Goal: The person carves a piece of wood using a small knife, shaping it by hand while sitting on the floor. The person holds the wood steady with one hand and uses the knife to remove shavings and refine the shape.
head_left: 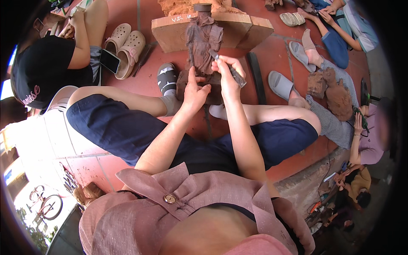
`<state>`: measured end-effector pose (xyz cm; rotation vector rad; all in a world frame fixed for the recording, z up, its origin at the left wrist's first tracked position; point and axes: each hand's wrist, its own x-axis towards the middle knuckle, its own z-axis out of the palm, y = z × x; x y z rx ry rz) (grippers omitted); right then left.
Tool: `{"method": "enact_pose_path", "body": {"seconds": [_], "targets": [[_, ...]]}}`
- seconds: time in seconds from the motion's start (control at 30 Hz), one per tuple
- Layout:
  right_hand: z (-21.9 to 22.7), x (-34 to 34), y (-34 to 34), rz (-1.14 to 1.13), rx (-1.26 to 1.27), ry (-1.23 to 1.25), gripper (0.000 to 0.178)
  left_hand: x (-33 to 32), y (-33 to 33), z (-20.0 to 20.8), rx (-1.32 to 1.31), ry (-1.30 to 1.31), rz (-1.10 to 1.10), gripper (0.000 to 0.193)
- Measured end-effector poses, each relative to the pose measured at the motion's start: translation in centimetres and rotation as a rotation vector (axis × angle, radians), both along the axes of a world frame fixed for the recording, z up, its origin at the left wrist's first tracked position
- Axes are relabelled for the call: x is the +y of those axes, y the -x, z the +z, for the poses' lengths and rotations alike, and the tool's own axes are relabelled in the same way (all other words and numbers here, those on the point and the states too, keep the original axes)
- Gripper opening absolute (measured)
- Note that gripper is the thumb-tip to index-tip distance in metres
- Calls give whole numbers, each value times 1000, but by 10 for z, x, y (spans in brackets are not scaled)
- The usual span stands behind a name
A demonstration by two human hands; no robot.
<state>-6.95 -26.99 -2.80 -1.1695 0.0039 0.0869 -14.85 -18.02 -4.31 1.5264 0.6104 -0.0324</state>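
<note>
A dark brown carved wooden statue point(203, 42) stands upright on a block-like base point(214, 95) in front of me, between my legs. Against its lower left part lies my left hand point(196, 93), its index finger stretched up along the carving and the other fingers bent at the base. My right hand point(229, 76) is closed around a carving chisel point(240, 80) with a dark handle. The chisel's metal end meets the statue's right side at mid-height, or comes very close to it; I cannot tell which.
Behind the statue lies a thick pale wooden slab point(170, 34). A dark flat bar point(256, 78) lies to its right. Beige clogs point(127, 51) and a long thin tool point(142, 60) are at left. People sit close by on both sides; one at right has another brown carving point(338, 95).
</note>
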Motion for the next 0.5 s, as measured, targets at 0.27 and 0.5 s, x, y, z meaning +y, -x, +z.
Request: {"method": "enact_pose_path", "body": {"seconds": [0.27, 0.5], "targets": [[-14, -15, 29, 18, 126, 36, 7, 11, -19, 16, -222, -415, 5, 68], [17, -26, 15, 26, -59, 170, 16, 5, -20, 22, -152, -477, -383, 54]]}}
